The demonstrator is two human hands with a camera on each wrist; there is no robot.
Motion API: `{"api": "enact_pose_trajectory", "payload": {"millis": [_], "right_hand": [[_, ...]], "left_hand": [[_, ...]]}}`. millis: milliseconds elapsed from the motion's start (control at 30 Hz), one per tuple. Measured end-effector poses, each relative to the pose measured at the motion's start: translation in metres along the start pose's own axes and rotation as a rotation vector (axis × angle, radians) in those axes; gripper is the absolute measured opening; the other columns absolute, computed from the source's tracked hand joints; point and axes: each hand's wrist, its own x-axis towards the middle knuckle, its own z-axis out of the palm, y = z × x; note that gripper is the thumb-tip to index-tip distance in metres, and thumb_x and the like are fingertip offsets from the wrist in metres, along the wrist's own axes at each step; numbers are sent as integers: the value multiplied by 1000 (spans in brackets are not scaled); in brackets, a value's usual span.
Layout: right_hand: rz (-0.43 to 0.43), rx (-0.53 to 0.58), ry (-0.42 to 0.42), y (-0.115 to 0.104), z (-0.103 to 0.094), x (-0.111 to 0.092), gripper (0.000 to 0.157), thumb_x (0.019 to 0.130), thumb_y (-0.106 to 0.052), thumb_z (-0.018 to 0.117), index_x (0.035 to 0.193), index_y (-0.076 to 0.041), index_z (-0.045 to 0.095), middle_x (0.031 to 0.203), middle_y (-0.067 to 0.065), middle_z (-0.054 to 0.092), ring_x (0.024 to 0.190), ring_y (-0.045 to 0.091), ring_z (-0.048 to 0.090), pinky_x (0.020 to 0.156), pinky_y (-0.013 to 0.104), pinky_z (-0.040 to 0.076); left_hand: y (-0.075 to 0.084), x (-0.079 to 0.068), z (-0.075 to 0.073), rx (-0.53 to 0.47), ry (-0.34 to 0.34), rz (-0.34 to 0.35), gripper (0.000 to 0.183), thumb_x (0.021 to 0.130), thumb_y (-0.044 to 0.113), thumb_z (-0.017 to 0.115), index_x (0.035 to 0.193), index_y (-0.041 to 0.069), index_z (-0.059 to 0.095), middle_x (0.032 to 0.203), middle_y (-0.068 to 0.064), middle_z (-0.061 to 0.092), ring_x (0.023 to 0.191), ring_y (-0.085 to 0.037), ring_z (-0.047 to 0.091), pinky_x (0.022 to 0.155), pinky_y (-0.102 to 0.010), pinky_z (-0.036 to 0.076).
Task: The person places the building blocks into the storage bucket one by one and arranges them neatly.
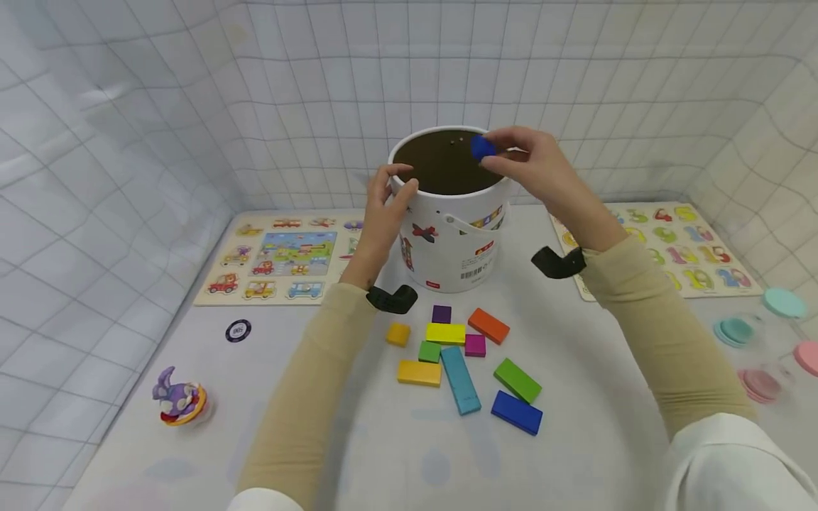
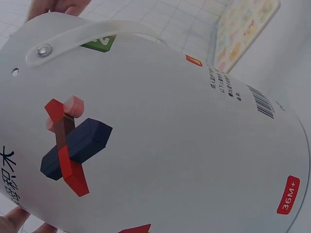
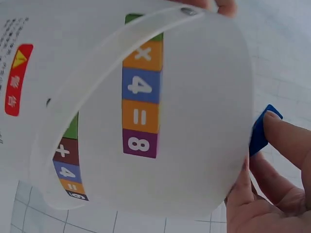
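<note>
Across my remote feed stretches a pale counter (image 1: 287,419). On it a white bucket (image 1: 441,245) stands upright, mouth upward, flanked by two flat puzzle boards (image 1: 297,252). Before the bucket, loose coloured blocks (image 1: 446,333) lie spread out, seemingly placed within easy reach. The left hand (image 1: 382,213) grips the bucket's left rim, I judge to steady it. The right hand (image 1: 535,165) pinches one small blue block (image 1: 483,148) between thumb and fingers at the right of the bucket's opening, likely so the hand itself covers little of it.
</note>
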Motion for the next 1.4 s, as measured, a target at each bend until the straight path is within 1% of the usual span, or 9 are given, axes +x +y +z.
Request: {"api": "enact_pose_trajectory", "payload": {"millis": [133,233,467,567,767,933,1033,1200,1400], "right_hand": [[62,-115,-20,-4,3,18,42,83,-23,62,121,-8,52,109,5,55,99,14,53,89,30,39],[18,-66,7,0,3,14,42,83,-22,62,122,-9,52,113,7,55,100,13,53,89,28,40],[-107,140,98,19,-8,-33,40,82,-14,63,121,-9,54,116,11,53,102,17,54,84,19,43],[-132,110,80,28,-12,-60,41,84,-11,61,123,-6,51,118,9,53,104,16,54,83,17,43],[-101,-96,-100,68,-6,-114,34,86,-12,58,119,-7,53,115,6,56,101,16,56,81,19,46],[-27,-205,-367,108,5,-161,40,83,-18,62,121,-9,52,117,6,55,101,17,55,83,26,46],[21,-273,-531,120,12,-181,50,82,-23,64,128,-17,46,126,-1,49,111,15,49,89,32,42],[7,-364,-654,123,24,-189,65,79,-17,67,135,-28,36,136,-12,36,124,11,35,97,36,35],[-102,-513,-689,120,40,-177,68,74,-9,71,132,-27,41,130,-14,41,120,10,34,94,32,39]], "left_hand": [[0,1,4,-2,-6,3,35,84,44,52,116,30,48,137,10,23,129,-22,22,98,-42,31],[1,1,5,2,-8,7,35,84,45,51,117,32,47,136,11,23,129,-22,21,97,-44,31],[2,3,5,-21,-27,23,39,86,42,51,121,26,47,139,10,23,130,-22,21,98,-41,31],[5,2,2,-23,-33,32,40,86,39,51,122,24,46,140,10,23,130,-21,22,98,-41,31],[27,-11,-5,-3,-41,13,40,88,34,48,125,21,42,142,8,22,131,-20,22,100,-43,29],[37,-16,-5,12,-52,6,40,89,32,48,127,18,41,143,5,22,132,-21,19,102,-43,25],[40,-16,-6,9,-57,17,41,89,31,48,127,16,41,143,4,22,132,-21,21,101,-42,27],[40,-15,-8,-10,-50,31,40,89,30,47,126,16,42,142,3,22,130,-20,24,99,-41,30],[35,-15,-6,-16,-55,9,40,90,29,48,127,16,42,143,2,20,131,-21,22,100,-42,28]]}}
